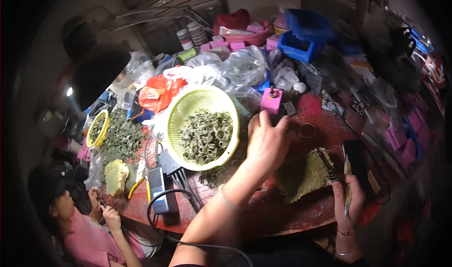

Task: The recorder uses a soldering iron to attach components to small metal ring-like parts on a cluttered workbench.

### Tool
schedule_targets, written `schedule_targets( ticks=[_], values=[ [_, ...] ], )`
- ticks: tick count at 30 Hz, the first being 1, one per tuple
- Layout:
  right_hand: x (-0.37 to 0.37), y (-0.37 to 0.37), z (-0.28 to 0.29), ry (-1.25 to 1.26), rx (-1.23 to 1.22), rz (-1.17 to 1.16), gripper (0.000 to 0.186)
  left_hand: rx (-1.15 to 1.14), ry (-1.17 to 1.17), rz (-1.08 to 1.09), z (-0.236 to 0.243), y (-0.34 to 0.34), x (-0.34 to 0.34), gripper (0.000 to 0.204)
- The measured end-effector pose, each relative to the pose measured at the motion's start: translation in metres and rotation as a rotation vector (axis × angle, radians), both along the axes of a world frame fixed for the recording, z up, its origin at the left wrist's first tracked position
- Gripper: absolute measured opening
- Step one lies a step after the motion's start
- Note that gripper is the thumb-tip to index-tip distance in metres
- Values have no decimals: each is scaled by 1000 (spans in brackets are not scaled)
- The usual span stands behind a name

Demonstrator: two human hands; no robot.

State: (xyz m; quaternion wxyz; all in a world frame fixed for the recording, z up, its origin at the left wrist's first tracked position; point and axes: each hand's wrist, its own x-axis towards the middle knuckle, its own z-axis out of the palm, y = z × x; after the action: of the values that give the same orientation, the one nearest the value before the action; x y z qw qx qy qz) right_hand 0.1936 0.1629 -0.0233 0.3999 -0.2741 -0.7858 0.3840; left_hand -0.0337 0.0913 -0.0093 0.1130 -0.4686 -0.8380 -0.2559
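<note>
My left hand [269,137] reaches to the middle of the table, its fingers apart and pointing down by the base of a small pink box [271,100]. I cannot tell whether they touch it. Small dark bits sit in the top of that box. At the right, my right hand [349,196] is closed around a dark pen-shaped tool [326,163] and a slim yellow-and-silver tool [347,191]. The dark tool's tip is over a yellow-green pad with a bumpy surface [310,175]. Left of my left hand stands a pale yellow basket [170,134] holding many small grey-green rings [207,135].
More rings [120,137] lie in a heap beside a smaller yellow basket [104,134]. Plastic bags [242,67], a blue bin [301,50] and a black lamp [96,79] crowd the back. A cable [200,243] crosses before me. Another person [94,234] works at left near pliers [136,188].
</note>
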Motion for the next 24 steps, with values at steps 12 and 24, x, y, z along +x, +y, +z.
schedule_targets(
  ticks=[12, 24],
  values=[
    [4, -1, 0, -97, 6, 17, 16, -177, 156, -23, -24, -7, -1, 31],
    [-9, -18, 16, -143, 71, 176, 24, -130, 201, 31, -16, -37, 3, 46]
  ],
)
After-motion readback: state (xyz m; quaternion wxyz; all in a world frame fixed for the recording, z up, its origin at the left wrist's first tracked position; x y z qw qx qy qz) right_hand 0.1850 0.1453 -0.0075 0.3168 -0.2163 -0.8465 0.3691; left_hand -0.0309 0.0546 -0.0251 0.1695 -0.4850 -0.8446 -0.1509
